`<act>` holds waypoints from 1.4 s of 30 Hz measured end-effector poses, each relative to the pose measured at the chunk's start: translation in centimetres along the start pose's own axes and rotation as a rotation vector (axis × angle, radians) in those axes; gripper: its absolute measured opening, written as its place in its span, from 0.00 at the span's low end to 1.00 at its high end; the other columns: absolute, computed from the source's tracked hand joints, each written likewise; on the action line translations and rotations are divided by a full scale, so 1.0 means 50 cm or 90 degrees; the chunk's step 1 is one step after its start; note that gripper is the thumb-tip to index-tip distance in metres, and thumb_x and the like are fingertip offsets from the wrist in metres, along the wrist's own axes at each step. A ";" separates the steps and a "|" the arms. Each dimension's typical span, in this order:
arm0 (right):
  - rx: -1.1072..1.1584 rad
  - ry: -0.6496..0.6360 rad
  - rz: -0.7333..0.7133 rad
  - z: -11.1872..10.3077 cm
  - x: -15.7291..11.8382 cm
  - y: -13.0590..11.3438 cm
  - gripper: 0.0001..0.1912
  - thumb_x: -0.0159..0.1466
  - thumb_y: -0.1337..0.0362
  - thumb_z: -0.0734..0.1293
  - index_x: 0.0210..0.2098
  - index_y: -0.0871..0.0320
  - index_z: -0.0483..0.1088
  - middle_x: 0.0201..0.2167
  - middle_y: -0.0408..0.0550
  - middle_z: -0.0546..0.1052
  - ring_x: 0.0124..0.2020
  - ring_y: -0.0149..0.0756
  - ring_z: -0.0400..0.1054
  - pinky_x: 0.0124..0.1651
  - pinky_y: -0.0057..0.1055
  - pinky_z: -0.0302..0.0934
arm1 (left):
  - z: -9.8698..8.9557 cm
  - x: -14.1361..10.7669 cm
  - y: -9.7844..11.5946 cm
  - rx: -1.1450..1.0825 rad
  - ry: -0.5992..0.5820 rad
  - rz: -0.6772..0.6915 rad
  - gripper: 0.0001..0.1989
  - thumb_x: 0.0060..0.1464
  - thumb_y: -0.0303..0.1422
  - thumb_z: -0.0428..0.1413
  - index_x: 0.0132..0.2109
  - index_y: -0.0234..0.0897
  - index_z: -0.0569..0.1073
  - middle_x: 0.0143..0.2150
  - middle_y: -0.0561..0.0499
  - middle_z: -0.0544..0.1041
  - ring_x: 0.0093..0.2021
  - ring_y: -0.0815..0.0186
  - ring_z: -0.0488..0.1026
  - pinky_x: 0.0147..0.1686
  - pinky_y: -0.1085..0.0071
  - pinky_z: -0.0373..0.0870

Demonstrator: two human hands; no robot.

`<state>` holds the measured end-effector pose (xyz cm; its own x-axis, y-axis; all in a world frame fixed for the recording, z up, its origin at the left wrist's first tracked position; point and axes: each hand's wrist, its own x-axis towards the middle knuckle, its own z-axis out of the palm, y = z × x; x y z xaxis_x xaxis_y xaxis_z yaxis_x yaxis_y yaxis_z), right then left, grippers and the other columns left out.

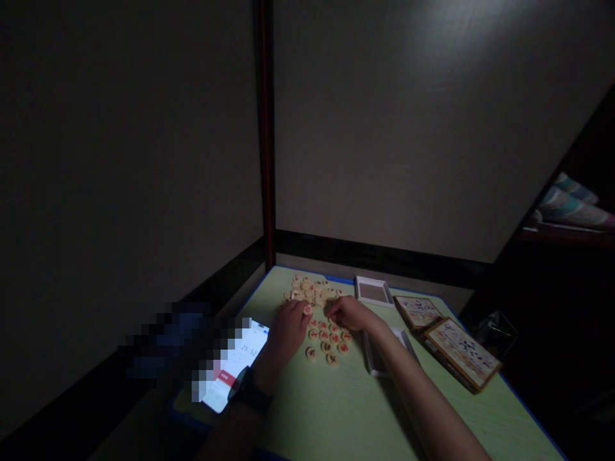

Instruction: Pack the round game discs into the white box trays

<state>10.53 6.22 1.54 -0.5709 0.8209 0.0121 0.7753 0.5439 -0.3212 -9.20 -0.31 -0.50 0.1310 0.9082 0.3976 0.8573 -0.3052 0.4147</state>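
Both hands rest on the worktop (336,416) at frame centre, fingers curled loosely. The left hand (288,330) pinches a disc (308,310); the right hand (350,314) touches the pile of pieces (312,291), holding nothing I can make out.

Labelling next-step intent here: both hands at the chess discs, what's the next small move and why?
Probably the left hand sets the disc at its fingertips down into the rows of face-up discs nearer the person. The loose pile lies behind, the right hand rests at its edge, and the rows look unfinished. Its grip is too dim to judge.
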 end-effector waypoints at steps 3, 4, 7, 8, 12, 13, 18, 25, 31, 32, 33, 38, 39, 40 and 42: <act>-0.032 0.030 0.051 -0.013 -0.002 0.006 0.19 0.57 0.76 0.63 0.40 0.56 0.81 0.38 0.47 0.83 0.39 0.36 0.76 0.41 0.24 0.61 | 0.001 0.000 -0.001 -0.006 0.003 0.004 0.12 0.60 0.26 0.53 0.50 0.36 0.75 0.46 0.45 0.78 0.47 0.60 0.74 0.49 0.66 0.69; -0.047 0.042 0.072 -0.017 -0.004 0.008 0.19 0.57 0.76 0.63 0.41 0.55 0.81 0.39 0.48 0.83 0.40 0.37 0.76 0.41 0.25 0.61 | 0.001 -0.001 -0.001 -0.009 0.006 0.007 0.12 0.61 0.26 0.53 0.50 0.36 0.75 0.46 0.45 0.78 0.47 0.60 0.74 0.49 0.66 0.69; -0.096 0.068 0.132 -0.026 -0.012 0.008 0.17 0.57 0.73 0.64 0.40 0.54 0.81 0.41 0.52 0.82 0.43 0.43 0.76 0.41 0.28 0.61 | 0.000 -0.001 0.000 -0.013 0.012 0.012 0.12 0.60 0.26 0.54 0.50 0.35 0.75 0.47 0.44 0.78 0.48 0.59 0.74 0.50 0.65 0.69; -0.111 0.073 0.147 -0.027 -0.014 0.005 0.15 0.58 0.71 0.64 0.40 0.54 0.81 0.41 0.53 0.82 0.43 0.44 0.75 0.41 0.29 0.61 | 0.000 -0.001 0.000 -0.014 0.011 0.013 0.12 0.60 0.26 0.54 0.50 0.35 0.75 0.47 0.44 0.78 0.48 0.59 0.74 0.50 0.64 0.69; -0.156 0.085 0.176 -0.015 -0.018 -0.020 0.14 0.64 0.67 0.61 0.41 0.56 0.79 0.42 0.57 0.80 0.43 0.46 0.75 0.41 0.31 0.62 | 0.000 0.000 0.001 -0.008 0.005 0.011 0.11 0.60 0.27 0.54 0.49 0.36 0.75 0.46 0.44 0.78 0.47 0.59 0.74 0.49 0.64 0.69; -0.164 0.087 0.177 -0.010 -0.017 -0.026 0.14 0.65 0.67 0.60 0.41 0.56 0.79 0.42 0.58 0.80 0.43 0.46 0.75 0.41 0.32 0.62 | -0.001 0.000 0.001 -0.006 0.003 0.011 0.11 0.60 0.27 0.54 0.48 0.36 0.75 0.46 0.44 0.78 0.47 0.59 0.74 0.49 0.65 0.69; -0.178 0.086 0.161 0.011 -0.009 -0.037 0.14 0.65 0.68 0.60 0.43 0.59 0.77 0.46 0.62 0.76 0.47 0.49 0.72 0.43 0.34 0.62 | -0.002 0.000 0.003 0.009 -0.003 0.013 0.09 0.61 0.27 0.53 0.47 0.36 0.75 0.45 0.45 0.78 0.48 0.59 0.74 0.50 0.65 0.68; -0.083 0.102 0.103 0.023 -0.001 -0.024 0.13 0.62 0.73 0.62 0.42 0.61 0.75 0.42 0.60 0.78 0.47 0.45 0.71 0.48 0.32 0.60 | 0.000 -0.001 0.003 0.006 -0.002 0.005 0.10 0.61 0.28 0.53 0.48 0.37 0.75 0.47 0.46 0.77 0.49 0.60 0.73 0.51 0.66 0.68; 0.101 0.165 0.055 0.024 0.016 0.002 0.14 0.65 0.71 0.58 0.47 0.60 0.71 0.43 0.53 0.79 0.43 0.36 0.73 0.46 0.28 0.63 | -0.005 -0.002 0.005 0.002 -0.004 0.006 0.12 0.61 0.28 0.53 0.50 0.36 0.75 0.48 0.45 0.77 0.48 0.60 0.73 0.51 0.65 0.68; 0.131 0.170 0.055 0.024 0.019 0.008 0.15 0.66 0.71 0.56 0.47 0.60 0.70 0.41 0.52 0.80 0.41 0.35 0.74 0.43 0.28 0.64 | -0.005 -0.001 0.005 0.001 -0.004 0.007 0.12 0.61 0.28 0.53 0.50 0.36 0.75 0.48 0.45 0.77 0.48 0.60 0.73 0.51 0.65 0.68; 0.158 0.173 0.055 0.025 0.022 0.012 0.15 0.66 0.72 0.55 0.47 0.61 0.70 0.39 0.52 0.80 0.37 0.34 0.74 0.40 0.27 0.65 | -0.005 -0.001 0.005 0.000 -0.004 0.007 0.12 0.61 0.28 0.53 0.50 0.36 0.75 0.47 0.44 0.78 0.48 0.60 0.73 0.51 0.65 0.68; 0.222 0.173 0.043 0.033 0.025 0.015 0.16 0.60 0.75 0.58 0.42 0.63 0.72 0.32 0.48 0.80 0.33 0.32 0.74 0.35 0.24 0.64 | -0.001 0.000 0.003 -0.003 -0.003 0.000 0.12 0.61 0.27 0.53 0.50 0.37 0.75 0.47 0.45 0.78 0.48 0.59 0.73 0.50 0.64 0.68; 0.221 0.170 0.039 0.035 0.023 0.012 0.15 0.57 0.76 0.59 0.39 0.62 0.74 0.31 0.47 0.80 0.33 0.32 0.74 0.36 0.24 0.64 | -0.001 0.000 0.003 -0.003 -0.003 -0.002 0.12 0.61 0.28 0.53 0.51 0.37 0.75 0.47 0.45 0.78 0.48 0.59 0.73 0.50 0.64 0.68; 0.216 0.166 0.035 0.037 0.022 0.008 0.14 0.55 0.76 0.60 0.36 0.62 0.75 0.29 0.46 0.80 0.33 0.33 0.74 0.37 0.25 0.63 | 0.000 0.000 0.003 -0.003 -0.004 -0.002 0.12 0.61 0.28 0.53 0.51 0.36 0.75 0.47 0.44 0.77 0.48 0.59 0.73 0.50 0.64 0.68; 0.201 0.157 0.027 0.039 0.018 -0.001 0.13 0.52 0.77 0.62 0.30 0.61 0.76 0.27 0.45 0.80 0.32 0.33 0.73 0.38 0.25 0.62 | 0.000 0.000 0.003 -0.001 -0.007 -0.001 0.13 0.61 0.27 0.53 0.51 0.36 0.75 0.48 0.44 0.77 0.49 0.59 0.73 0.51 0.64 0.68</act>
<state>9.45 6.62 -0.30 -0.4290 0.8794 0.2066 0.6532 0.4600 -0.6014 -9.09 -0.35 -0.45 0.1349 0.9115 0.3885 0.8569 -0.3042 0.4162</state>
